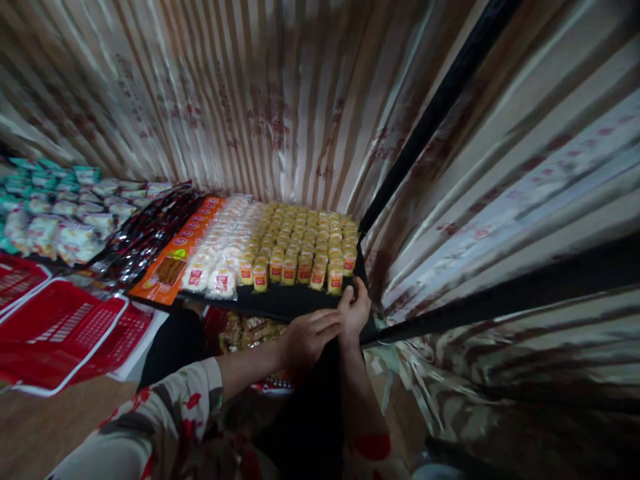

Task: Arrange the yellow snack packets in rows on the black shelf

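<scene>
My left hand (311,335) reaches across, its fingers stretched out and lying against the wrist of my right hand; I see nothing in it. My right hand (355,310) is at the right front corner of the black shelf (280,298), its fingers loosely bent and the thumb apart, with no object visible between them. Just beyond it, small yellow-wrapped snack packs (295,250) with red labels stand in tight rows. Left of these are rows of clear packs with white contents (215,267), and an orange snack bag (175,257) lies beside them.
Farther left are dark shiny packets (150,233), white packets (80,233) and teal packets (45,177). Red printed bags (70,327) hang at the front left. Bagged brown snacks (250,331) sit below the shelf. A black pole (430,127) and pleated curtain (270,100) border the shelf.
</scene>
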Tool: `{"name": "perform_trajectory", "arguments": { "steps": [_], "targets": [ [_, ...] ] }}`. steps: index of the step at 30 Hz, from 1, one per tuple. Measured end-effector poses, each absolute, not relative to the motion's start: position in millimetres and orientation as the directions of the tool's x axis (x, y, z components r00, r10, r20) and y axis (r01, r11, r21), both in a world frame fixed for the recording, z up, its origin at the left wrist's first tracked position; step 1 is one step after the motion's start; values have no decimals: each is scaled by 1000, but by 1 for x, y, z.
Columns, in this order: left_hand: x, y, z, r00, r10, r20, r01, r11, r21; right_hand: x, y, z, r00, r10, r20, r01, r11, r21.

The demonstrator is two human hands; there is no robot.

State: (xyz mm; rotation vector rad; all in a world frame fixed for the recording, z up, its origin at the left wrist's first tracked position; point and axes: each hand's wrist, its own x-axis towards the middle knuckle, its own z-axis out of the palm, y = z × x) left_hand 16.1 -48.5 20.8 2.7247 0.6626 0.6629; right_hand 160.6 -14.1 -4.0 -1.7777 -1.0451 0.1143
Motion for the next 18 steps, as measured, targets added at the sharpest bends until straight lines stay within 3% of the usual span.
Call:
{"name": "perform_trajectory", "arguments": {
  "steps": [2, 6, 10, 12, 18],
  "targets": [
    [-11, -76, 6, 776, 527, 347, 382, -830, 407, 133, -42, -2, 597, 685, 417, 594, -28, -804],
    [-61, -118, -17, 720, 659, 219, 497, -709, 501, 76, -88, -12, 438, 811, 388, 553, 98, -827],
    [-97, -134, -23, 675, 738, -6, 630, -572, 525, 36, -101, -40, 116, 989, 91, 524, 17, -851],
    [-109, -134, -23, 627, 772, -105, 688, -485, 540, 24, -97, -56, -25, 995, -92, 572, -61, -818],
    [-133, -114, -28, 552, 791, -264, 777, -372, 508, 0, -84, -97, -139, 967, -214, 623, -83, -778]
  ]
}}
